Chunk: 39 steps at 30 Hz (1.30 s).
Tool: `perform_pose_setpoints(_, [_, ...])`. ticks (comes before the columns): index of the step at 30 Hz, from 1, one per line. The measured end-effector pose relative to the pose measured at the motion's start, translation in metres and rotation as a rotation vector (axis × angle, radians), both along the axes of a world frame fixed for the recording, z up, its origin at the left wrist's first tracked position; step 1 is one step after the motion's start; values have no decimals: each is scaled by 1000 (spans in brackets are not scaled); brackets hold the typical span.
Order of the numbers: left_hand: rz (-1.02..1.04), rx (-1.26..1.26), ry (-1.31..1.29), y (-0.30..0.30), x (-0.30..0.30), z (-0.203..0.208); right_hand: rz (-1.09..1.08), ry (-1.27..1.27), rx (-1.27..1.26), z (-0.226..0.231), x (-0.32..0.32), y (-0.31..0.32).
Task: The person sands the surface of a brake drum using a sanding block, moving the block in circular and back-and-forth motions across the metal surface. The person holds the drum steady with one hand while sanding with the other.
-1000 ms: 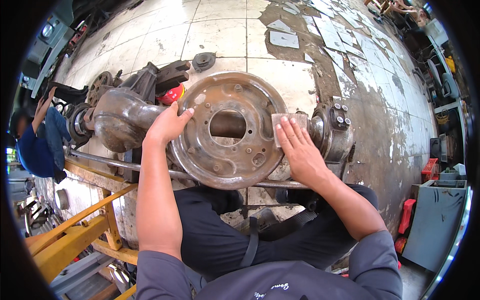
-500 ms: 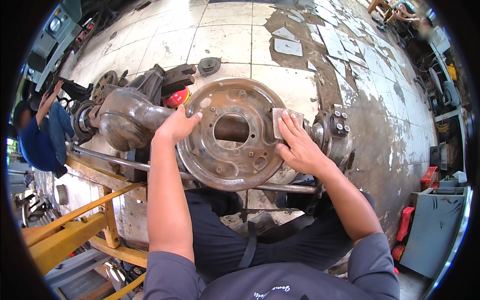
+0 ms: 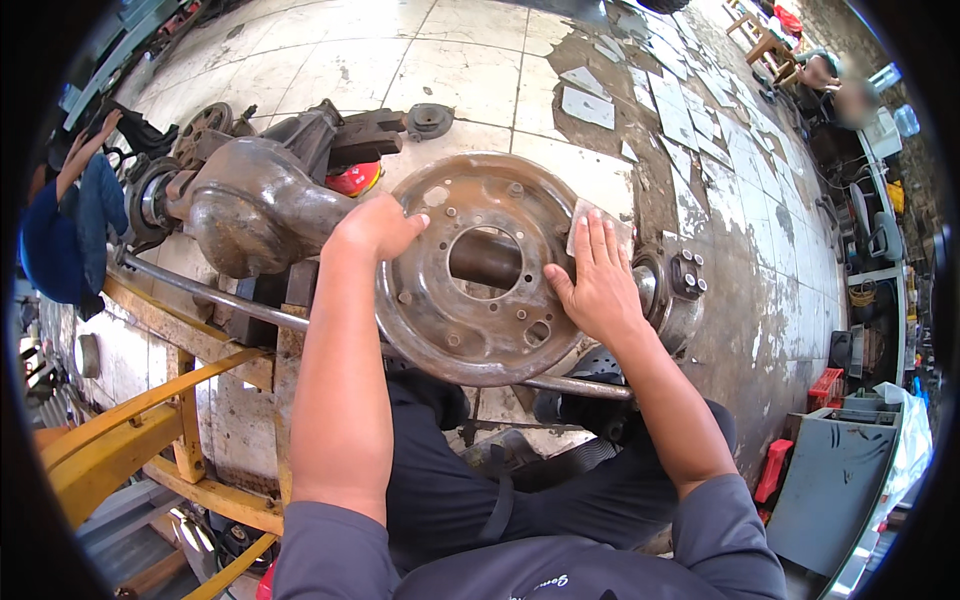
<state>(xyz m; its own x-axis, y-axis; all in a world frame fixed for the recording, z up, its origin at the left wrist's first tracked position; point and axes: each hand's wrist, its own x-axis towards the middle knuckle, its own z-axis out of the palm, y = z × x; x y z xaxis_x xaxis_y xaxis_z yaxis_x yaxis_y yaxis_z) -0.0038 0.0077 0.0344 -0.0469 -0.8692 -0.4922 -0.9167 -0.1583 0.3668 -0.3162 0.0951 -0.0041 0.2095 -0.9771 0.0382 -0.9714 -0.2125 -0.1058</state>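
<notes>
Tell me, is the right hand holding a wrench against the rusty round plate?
No, the right hand presses a small pale sheet flat on the rusty plate.

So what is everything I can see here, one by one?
brake backing plate: one, rusty brown, round, centre, around the axle shaft.
sandpaper piece: one, grey, on the plate's right edge under the right fingers.
axle housing: one, rusty brown, left of the plate.
axle hub: one, grey metal with bolts, right of the plate.
yellow frame: one, yellow steel, lower left.
red object: one, red, behind the housing.
tiled floor: pale, stained and broken on the right.
grey bin: one, lower right.
another person: one, in blue, far left.
left hand: gripping the plate's left rim.
right hand: pressed flat on the sandpaper.
</notes>
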Motion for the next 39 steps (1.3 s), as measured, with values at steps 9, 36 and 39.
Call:
perform_pose_setpoints(9, [43, 22, 2, 0, 2, -7, 30, 45, -26, 3, 8, -7])
perform_pose_setpoints(36, [16, -3, -50, -3, 0, -13, 33, -8, 17, 0, -3, 2])
perform_pose_setpoints(39, [26, 8, -23, -2, 2, -12, 3, -10, 2, -3, 3, -1])
